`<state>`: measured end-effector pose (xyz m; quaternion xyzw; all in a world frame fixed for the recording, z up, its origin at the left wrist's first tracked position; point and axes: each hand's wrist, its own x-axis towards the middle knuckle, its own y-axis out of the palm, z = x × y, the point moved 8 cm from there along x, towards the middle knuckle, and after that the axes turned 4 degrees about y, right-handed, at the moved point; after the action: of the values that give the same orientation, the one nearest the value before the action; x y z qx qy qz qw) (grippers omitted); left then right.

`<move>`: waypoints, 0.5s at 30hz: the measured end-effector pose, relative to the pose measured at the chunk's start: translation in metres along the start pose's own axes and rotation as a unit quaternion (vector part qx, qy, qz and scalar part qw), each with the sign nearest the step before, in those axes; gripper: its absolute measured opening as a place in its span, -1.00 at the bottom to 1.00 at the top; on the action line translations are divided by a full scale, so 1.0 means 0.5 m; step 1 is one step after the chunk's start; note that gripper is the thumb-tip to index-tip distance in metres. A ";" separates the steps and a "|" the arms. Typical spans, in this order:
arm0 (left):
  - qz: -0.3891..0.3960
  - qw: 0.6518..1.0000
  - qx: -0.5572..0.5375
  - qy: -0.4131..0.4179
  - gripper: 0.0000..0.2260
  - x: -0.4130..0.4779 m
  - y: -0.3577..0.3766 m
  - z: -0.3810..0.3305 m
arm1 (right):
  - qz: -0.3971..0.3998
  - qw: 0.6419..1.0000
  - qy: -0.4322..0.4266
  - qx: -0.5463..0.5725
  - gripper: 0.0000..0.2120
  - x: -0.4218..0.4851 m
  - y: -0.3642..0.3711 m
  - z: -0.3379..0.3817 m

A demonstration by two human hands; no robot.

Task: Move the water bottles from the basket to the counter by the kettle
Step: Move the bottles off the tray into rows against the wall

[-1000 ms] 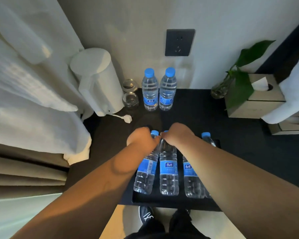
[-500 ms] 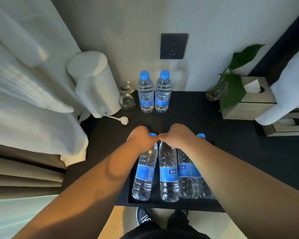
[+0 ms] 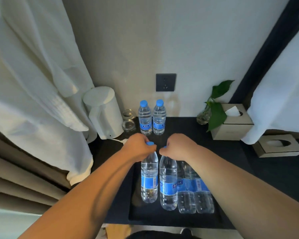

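Observation:
My left hand (image 3: pixel 138 147) grips the blue cap and neck of a clear water bottle (image 3: pixel 149 180), which hangs raised above the black basket (image 3: pixel 162 217). My right hand (image 3: pixel 178 147) grips the neck of a second water bottle (image 3: pixel 168 183) right beside it, also lifted. Two more bottles (image 3: pixel 195 190) stand in the basket under my right forearm. Two bottles (image 3: pixel 152 118) stand upright on the dark counter (image 3: pixel 188 131) at the wall, just right of the white kettle (image 3: pixel 103 112).
Two small glass jars (image 3: pixel 128 121) sit between the kettle and the standing bottles. A plant in a glass vase (image 3: pixel 212 107) and two tissue boxes (image 3: pixel 231 122) occupy the right side. White robes hang at left and right. A wall socket (image 3: pixel 166 82) is above the bottles.
Both hands have lifted their bottles up out of the basket and slightly apart. The camera has tilted up, showing more wall.

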<state>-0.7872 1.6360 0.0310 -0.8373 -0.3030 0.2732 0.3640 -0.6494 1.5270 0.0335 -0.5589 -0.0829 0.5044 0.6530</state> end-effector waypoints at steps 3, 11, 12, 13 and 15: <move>-0.016 1.000 0.003 0.026 -0.74 -0.010 -0.014 -0.021 | -0.020 0.999 -0.013 0.021 -0.62 -0.020 -0.012 0.007; -0.072 0.996 -0.001 0.060 -0.80 -0.027 -0.081 -0.058 | -0.142 0.987 -0.030 0.070 -0.76 -0.063 -0.120 0.013; -0.085 0.994 0.001 0.062 -0.81 -0.027 -0.091 -0.063 | -0.159 0.983 -0.027 0.083 -0.76 -0.065 -0.134 0.011; -0.097 0.993 0.007 0.065 -0.82 -0.026 -0.102 -0.068 | -0.175 0.980 -0.023 0.091 -0.75 -0.066 -0.147 0.009; -0.119 0.990 0.013 0.071 -0.83 -0.023 -0.118 -0.075 | -0.201 0.974 -0.016 0.100 -0.74 -0.067 -0.166 0.007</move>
<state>-0.7878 1.6438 0.1013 -0.8078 -0.3701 0.1719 0.4253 -0.6207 1.5152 0.1172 -0.4548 -0.1533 0.3779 0.7917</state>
